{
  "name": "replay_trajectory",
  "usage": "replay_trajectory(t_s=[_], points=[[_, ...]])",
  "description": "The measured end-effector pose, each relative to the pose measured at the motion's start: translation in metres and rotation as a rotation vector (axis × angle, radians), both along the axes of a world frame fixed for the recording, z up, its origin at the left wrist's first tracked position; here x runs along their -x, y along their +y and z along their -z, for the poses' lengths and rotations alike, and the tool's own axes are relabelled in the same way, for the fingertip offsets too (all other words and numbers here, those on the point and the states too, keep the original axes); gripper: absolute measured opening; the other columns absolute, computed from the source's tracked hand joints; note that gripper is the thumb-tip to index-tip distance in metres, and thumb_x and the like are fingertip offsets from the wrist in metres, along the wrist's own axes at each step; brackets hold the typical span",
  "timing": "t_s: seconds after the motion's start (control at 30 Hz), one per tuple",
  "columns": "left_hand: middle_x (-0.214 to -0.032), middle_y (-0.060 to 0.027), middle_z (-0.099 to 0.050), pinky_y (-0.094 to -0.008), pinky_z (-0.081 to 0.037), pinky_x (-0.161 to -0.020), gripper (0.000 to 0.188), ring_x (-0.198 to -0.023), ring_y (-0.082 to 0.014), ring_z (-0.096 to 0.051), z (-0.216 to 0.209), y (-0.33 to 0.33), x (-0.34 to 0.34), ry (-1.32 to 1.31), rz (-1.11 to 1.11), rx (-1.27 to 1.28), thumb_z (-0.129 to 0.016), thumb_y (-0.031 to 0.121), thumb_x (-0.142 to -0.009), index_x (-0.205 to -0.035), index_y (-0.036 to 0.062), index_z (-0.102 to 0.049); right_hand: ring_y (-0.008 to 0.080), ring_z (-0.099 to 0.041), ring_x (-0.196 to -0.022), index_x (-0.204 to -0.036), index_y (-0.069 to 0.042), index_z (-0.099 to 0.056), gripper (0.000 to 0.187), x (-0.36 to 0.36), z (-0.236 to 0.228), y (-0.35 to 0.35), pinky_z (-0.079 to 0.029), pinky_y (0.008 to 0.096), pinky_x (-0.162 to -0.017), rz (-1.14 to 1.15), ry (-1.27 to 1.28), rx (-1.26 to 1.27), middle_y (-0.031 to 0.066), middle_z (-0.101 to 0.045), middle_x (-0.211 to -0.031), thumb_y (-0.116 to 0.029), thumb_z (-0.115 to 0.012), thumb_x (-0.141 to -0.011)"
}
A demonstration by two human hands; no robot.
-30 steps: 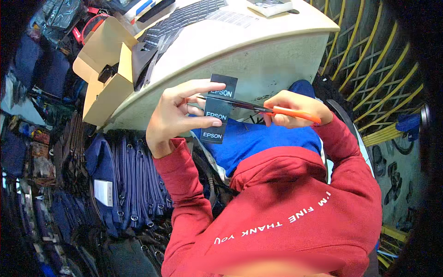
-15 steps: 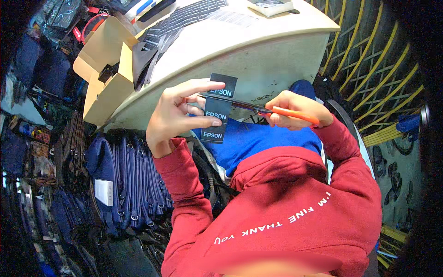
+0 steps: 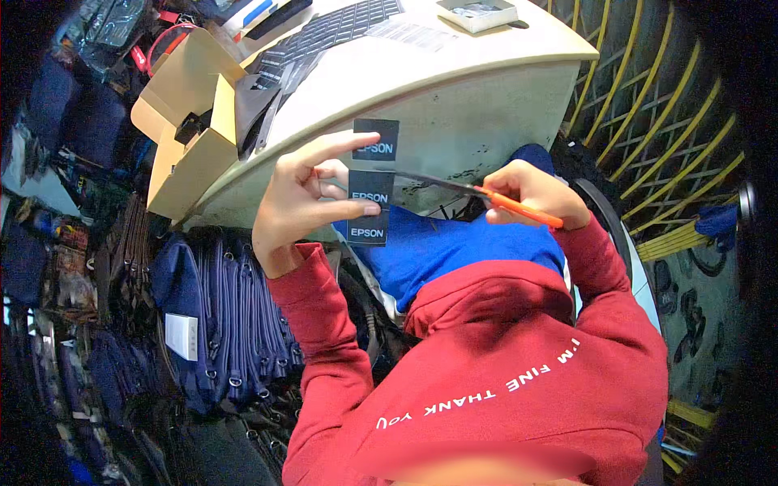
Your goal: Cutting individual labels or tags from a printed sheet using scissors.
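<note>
Label strip point(image 3: 371, 183) pinched upright, left hand point(image 3: 304, 194); scissors point(image 3: 478, 193) right hand point(image 3: 535, 190)

One strip of three black labels point(image 3: 372, 185), one pair of scissors point(image 3: 486, 194), two cardboard boxes point(image 3: 186, 130).

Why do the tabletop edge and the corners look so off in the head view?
Head view: fisheye bends the table edge into an arc and blackens the corners; the label strip and orange-handled scissors are sharp and evenly lit; a blurred band crosses the bottom.
</note>
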State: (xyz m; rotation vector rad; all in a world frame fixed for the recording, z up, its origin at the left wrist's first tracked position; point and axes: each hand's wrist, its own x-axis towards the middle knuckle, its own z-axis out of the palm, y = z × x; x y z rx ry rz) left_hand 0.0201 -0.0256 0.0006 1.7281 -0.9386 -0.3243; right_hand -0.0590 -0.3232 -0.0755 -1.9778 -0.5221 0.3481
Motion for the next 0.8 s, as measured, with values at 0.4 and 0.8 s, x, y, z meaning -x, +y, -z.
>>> replay_trajectory(t_s=[0.4, 0.8], points=[[-0.126, -0.0059, -0.049, -0.0141, -0.047, -0.06, 0.062, -0.07, -0.002, -0.046, 0.019, -0.034, -0.006, 0.066, 0.168, -0.038, -0.075, -0.012, -0.063, -0.121, 0.0007, -0.058, -0.0004, -0.042, -0.046, -0.097, -0.002, -0.061, 0.019, -0.037, 0.003, 0.045, -0.027, 0.0164, -0.039, 0.33, -0.096, -0.829, -0.0032, -0.055, -0.067, -0.012, -0.068, -0.082], [-0.123, -0.0062, -0.053, -0.0142, -0.045, -0.058, 0.066, -0.066, -0.0012, -0.046, 0.015, -0.033, -0.005, 0.081, 0.11, -0.013, -0.07, -0.016, -0.063, -0.125, -0.001, -0.053, 0.0064, -0.056, -0.075, -0.086, 0.001, -0.067, 0.022, -0.205, -0.023, -0.071, -0.045, 0.0232, -0.066, 0.806, -0.665, -0.393, 0.0005, -0.063, -0.079, -0.02, -0.071, -0.081]])
